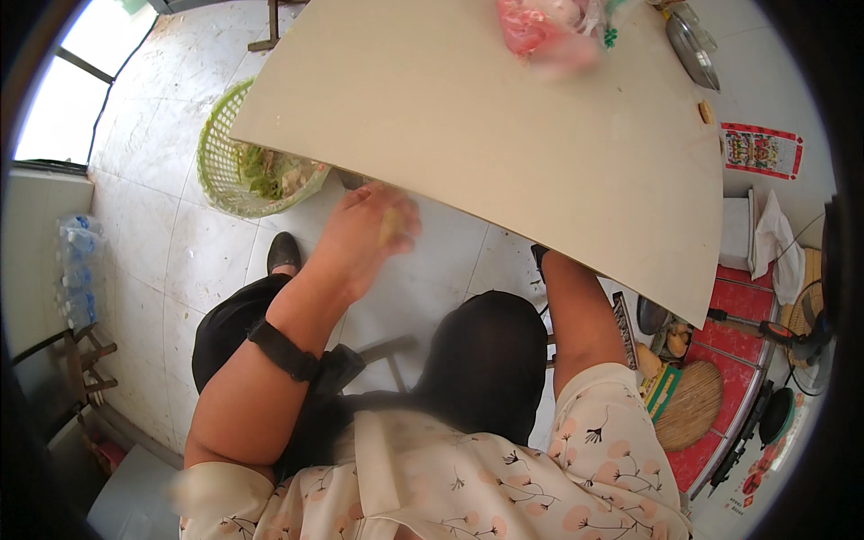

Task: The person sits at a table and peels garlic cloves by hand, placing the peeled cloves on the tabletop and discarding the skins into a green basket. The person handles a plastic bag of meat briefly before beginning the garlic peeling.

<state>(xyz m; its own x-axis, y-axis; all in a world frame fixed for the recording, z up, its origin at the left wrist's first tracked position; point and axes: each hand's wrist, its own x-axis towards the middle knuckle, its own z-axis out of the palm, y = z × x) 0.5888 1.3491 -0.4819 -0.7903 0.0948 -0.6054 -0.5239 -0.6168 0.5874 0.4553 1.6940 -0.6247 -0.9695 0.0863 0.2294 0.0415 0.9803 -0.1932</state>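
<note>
My left hand [378, 219] is beside the near edge of the pale tabletop [472, 135], blurred, with something small and yellowish at its fingers that I cannot make out. Left of it, a green plastic basket [216, 148] with a clear liner holds leafy scraps and other waste on the floor. The forearm on the right side reaches below the tabletop, so my right hand is hidden under it. At the far side of the tabletop lies a red and clear plastic bag [533, 30], partly blurred.
A metal bowl [692, 50] stands at the tabletop's far right edge, near a small brown piece [705, 112]. Wrapped water bottles [79, 270] stand at the far left. Right of me are a round woven mat [692, 405] and a red tiled surface [725, 351].
</note>
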